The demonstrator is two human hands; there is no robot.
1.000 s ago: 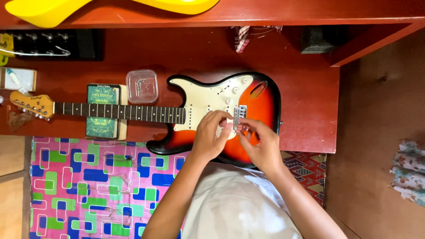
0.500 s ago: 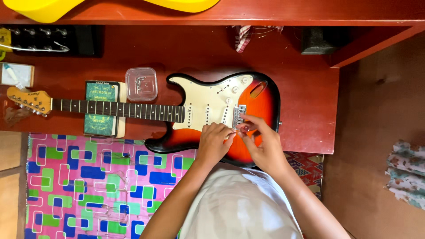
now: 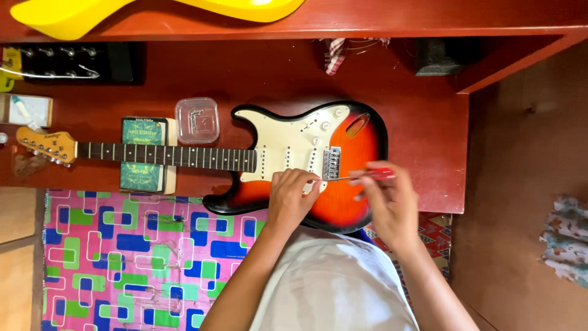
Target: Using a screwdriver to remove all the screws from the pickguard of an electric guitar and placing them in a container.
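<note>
An electric guitar with a red-to-black sunburst body and cream pickguard lies flat on a red wooden table, neck pointing left. My right hand holds a red-handled screwdriver whose thin shaft points left at the metal bridge. My left hand rests on the lower body just left of the bridge, fingers curled near the screwdriver tip.
The guitar neck rests on a green book. A clear plastic box sits above the neck. A yellow guitar body lies on a shelf at top. A colourful patterned mat covers the floor at left.
My right hand has drawn back to the right from the bridge, and the red screwdriver handle now shows. My left hand stays by the bridge.
</note>
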